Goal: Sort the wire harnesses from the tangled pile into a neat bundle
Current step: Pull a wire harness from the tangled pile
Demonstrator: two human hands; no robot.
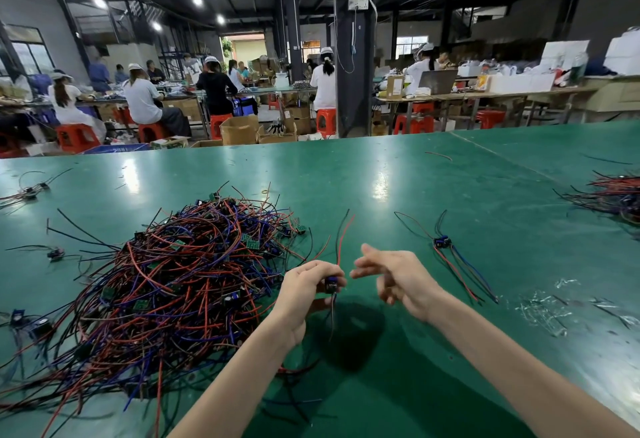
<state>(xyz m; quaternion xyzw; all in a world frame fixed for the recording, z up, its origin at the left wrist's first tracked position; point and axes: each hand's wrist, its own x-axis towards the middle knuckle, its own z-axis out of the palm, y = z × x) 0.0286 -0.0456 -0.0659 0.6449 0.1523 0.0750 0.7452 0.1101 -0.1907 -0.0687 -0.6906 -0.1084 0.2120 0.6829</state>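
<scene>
1. Two bare hands were raised over a green table point(398, 174). The left hand point(302, 293) was curled, its fingertips pinching a wire harness point(331, 285) by its small blue component, just right of the tangled pile point(180, 285).
2. Red and black leads rose from that pinch and dark leads hung below it toward the table. The fingers hid most of the component, so no marking on it could be read.
3. The right hand point(398, 276) hovered just beside the left without touching it, with its fingers loosely spread and holding nothing. Motion blur smeared its fingertips.
4. The pile was a knot of red, black and blue wires dotted with small green circuit boards. Any print on the boards was too small to read, and the frame cut off the pile's lower left strands.
5. One separate harness point(442, 241) lay on the table to the right of the right hand, its leads fanned out. Farther right, a wire bundle point(614, 195) was cut off by the frame edge.
6. A few stray harnesses point(33, 189) lay near the left edge, and crumpled clear plastic point(543, 309) lay at the lower right.
7. Beyond the table, workers in white caps sat on red stools point(78, 137) among cardboard cartons point(239, 129), whose markings were illegible.
</scene>
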